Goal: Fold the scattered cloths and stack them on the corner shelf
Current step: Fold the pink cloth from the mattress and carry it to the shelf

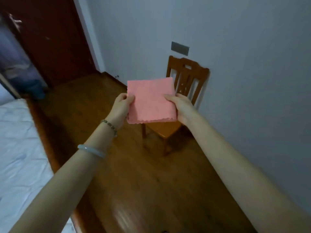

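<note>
Pink cloth (151,101) is hanging flat in the air between the two hands, a scalloped edge showing over a second layer at the bottom, so it is looking doubled over; the left hand (122,106) is pinching its left edge and the right hand (180,108) is pinching its right edge, the fingers (169,98) clamping it from above and below; gripping it from both sides is probably keeping the layers aligned, either for one more fold or for carrying it off.

No corner shelf is showing anywhere, so the stacking is, by my reading, not yet within reach; no other cloths are showing either.

Just beyond the fingers a wooden chair (186,73) is standing against the pale wall (244,64), its seat lying below the cloth and apart from it; above the chair back a grey wall plate (180,48) is sitting; straight ahead of the fingers only this chair is standing in the way.

Left of the fingers a bed (18,140) with a white sheet is running along the wooden floor (134,182); farther off on that side a dark red door (50,39) is standing; a bead bracelet (109,126) and a pale bangle (90,150) are circling the left wrist.
</note>
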